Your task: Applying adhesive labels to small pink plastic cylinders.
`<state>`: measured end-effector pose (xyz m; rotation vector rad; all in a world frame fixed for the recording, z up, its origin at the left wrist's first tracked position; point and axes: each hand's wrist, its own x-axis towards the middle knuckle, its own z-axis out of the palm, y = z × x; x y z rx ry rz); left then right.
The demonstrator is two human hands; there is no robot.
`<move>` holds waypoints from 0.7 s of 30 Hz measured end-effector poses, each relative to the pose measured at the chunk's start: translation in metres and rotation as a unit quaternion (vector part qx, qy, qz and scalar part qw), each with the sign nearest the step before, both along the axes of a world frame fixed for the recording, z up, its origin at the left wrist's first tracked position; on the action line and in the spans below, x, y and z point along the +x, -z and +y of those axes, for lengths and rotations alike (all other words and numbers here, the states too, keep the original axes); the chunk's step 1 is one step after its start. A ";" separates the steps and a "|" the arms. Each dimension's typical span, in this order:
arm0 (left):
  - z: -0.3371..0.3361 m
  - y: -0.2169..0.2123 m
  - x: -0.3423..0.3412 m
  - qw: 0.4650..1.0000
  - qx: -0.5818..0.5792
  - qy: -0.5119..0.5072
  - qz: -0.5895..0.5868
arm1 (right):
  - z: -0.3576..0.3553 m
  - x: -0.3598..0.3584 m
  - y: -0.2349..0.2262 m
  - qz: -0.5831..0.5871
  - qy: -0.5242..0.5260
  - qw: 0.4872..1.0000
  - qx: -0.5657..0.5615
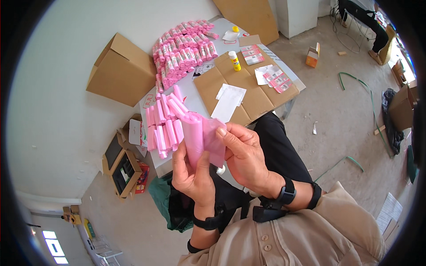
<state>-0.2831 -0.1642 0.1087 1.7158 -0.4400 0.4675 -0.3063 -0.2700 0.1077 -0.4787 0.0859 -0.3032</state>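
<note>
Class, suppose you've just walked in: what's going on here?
A person is handling a pink roll: the left hand grips its body while the right hand pinches its loose flap. Plain pink rolls lie on the table beyond, with a heap of labelled rolls further back. A yellow tube and printed cards sit on flattened cardboard alongside.

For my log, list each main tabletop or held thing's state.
Pink cylindrical plastic roll: held, partly unwound
Left grip: around the roll
Right grip: pinching its loose end
Plain pink plastic rolls: heaped
Labelled pink plastic rolls: piled
Brown cardboard sheet: lying flat
White paper sheet: lying flat
Yellow-and-white glue stick: apparently upright
</note>
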 end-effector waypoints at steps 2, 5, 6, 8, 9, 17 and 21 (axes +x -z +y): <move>0.001 -0.002 0.000 0.999 -0.018 0.020 0.019 | 0.000 0.000 -0.013 -0.002 0.016 1.000 -0.010; 0.002 -0.002 -0.001 0.996 -0.054 0.050 0.047 | -0.001 0.001 -0.013 -0.002 0.038 0.999 -0.030; 0.002 -0.001 -0.001 0.995 -0.064 0.054 0.059 | -0.002 0.001 -0.012 -0.001 0.042 0.998 -0.039; 0.002 0.000 -0.001 0.993 -0.073 0.058 0.071 | -0.004 0.001 -0.011 -0.001 0.037 0.999 -0.022; 0.002 -0.001 -0.002 0.992 -0.074 0.061 0.076 | -0.005 0.001 -0.011 -0.001 0.031 0.999 -0.006; 0.001 -0.006 -0.003 0.996 -0.015 0.031 0.080 | -0.006 0.002 -0.009 0.022 0.028 0.999 -0.019; -0.007 -0.015 -0.002 0.995 0.092 0.017 0.044 | -0.007 0.006 -0.002 0.056 0.025 0.998 -0.020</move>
